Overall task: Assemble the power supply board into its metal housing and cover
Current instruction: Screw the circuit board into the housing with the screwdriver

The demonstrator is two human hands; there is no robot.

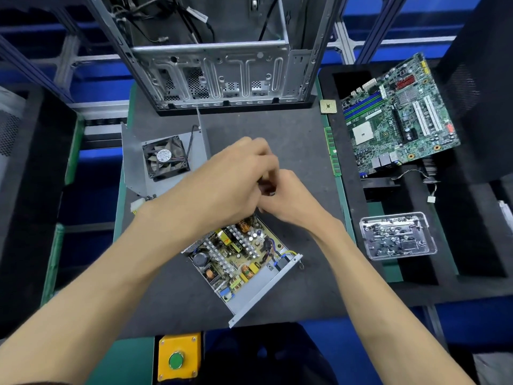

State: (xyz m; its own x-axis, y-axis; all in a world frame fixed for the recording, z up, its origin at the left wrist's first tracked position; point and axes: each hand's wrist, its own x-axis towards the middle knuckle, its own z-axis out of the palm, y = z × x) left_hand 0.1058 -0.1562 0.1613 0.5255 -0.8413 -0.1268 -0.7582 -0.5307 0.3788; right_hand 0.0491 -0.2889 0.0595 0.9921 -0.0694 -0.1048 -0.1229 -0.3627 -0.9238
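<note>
Both hands meet over the middle of the dark mat (pixel 291 140), just above the far end of the power supply board (pixel 236 251). The left hand (pixel 236 179) is curled, its fingers bent down and inward; the right hand (pixel 288 201) comes in from the other side with its fingers tucked toward the left one. Between them sits something small and dark (pixel 268 187), perhaps a bundle of cable, and both hands seem to be pinching it, though the fingers hide most of it.

The board lies in its metal housing (pixel 263 290), an open grey tray set on a slant near the front edge of the mat. Its near half is in plain sight, coils, capacitors and heat sinks showing; its far end disappears under the wrists.

The cover (pixel 133 159), a bent grey plate with a black fan (pixel 166 158) mounted on it, rests to the left of the hands, well apart from the housing. An empty computer case (pixel 219 65) stands at the back of the mat. On the right, a motherboard (pixel 397 115) lies propped on black foam, with a clear plastic tray of screws (pixel 397 236) nearer the person. A yellow box with a green button (pixel 179 357) sits at the front edge.
</note>
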